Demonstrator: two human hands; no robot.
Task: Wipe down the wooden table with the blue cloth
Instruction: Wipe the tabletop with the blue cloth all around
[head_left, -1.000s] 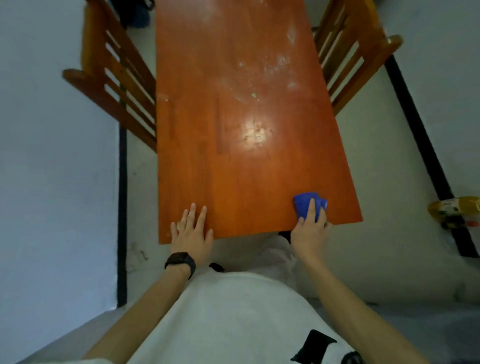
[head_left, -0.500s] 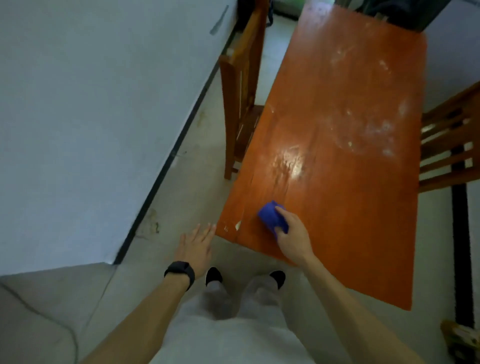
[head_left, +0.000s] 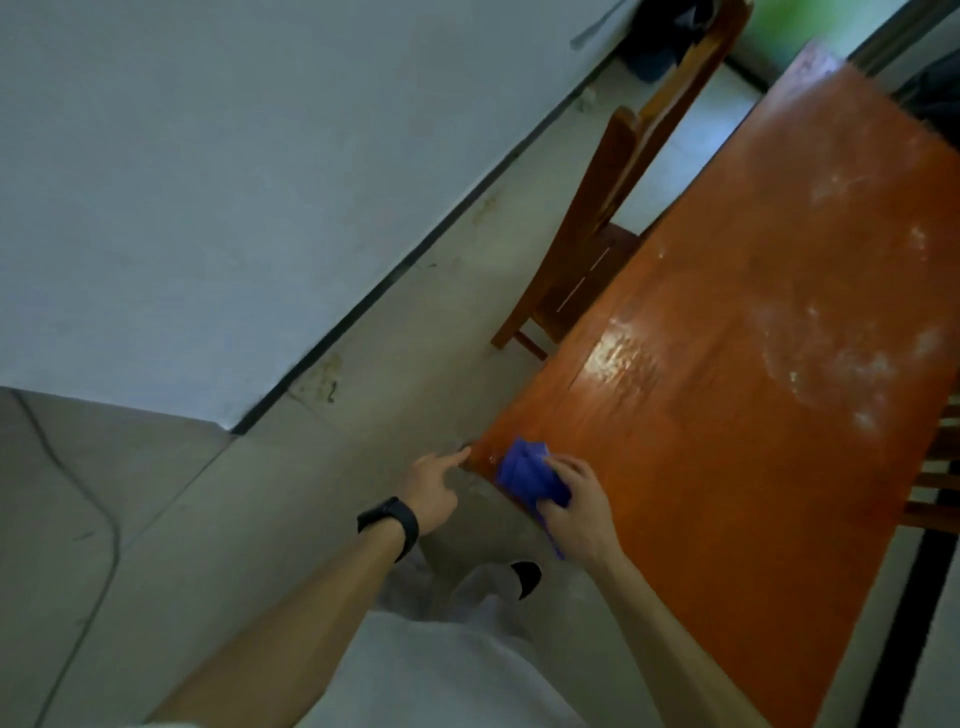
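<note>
**Cloth at the near corner**

I see the right hand (head_left: 576, 514) gripping the bunched blue cloth (head_left: 527, 475) on the wooden table (head_left: 753, 415), at its near corner. The left hand (head_left: 428, 491) holds nothing: its index finger is out, touching that corner, and its other fingers are curled.

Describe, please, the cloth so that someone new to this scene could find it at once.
Start at the orange wooden table on the right. At its near left corner, the right hand grips a crumpled blue cloth. It is the only blue thing there.
</note>
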